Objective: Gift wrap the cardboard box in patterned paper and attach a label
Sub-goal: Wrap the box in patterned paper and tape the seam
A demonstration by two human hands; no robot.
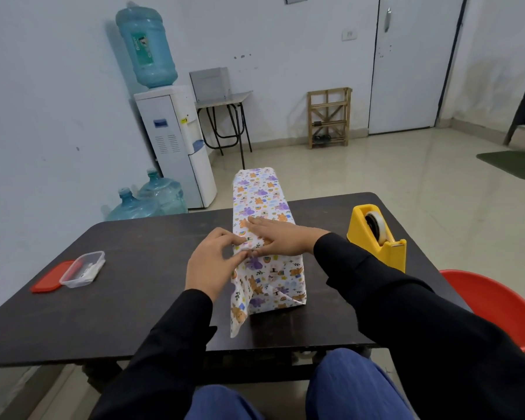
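Note:
A long box covered in white patterned paper [262, 201] lies lengthwise in the middle of the dark table [140, 247]. Its near end faces me, with a loose paper flap [240, 310] hanging down at the left corner. My left hand [212, 262] pinches the paper at the near top-left edge of the box. My right hand [278, 236] lies flat on top of the box with fingers straight, pressing the paper down. The cardboard itself is hidden under the paper. No label is visible.
A yellow tape dispenser [376, 234] stands at the table's right side. A clear plastic container [82, 269] and its red lid [50, 280] lie at the left. A red tub [497, 307] sits beside the table at the right.

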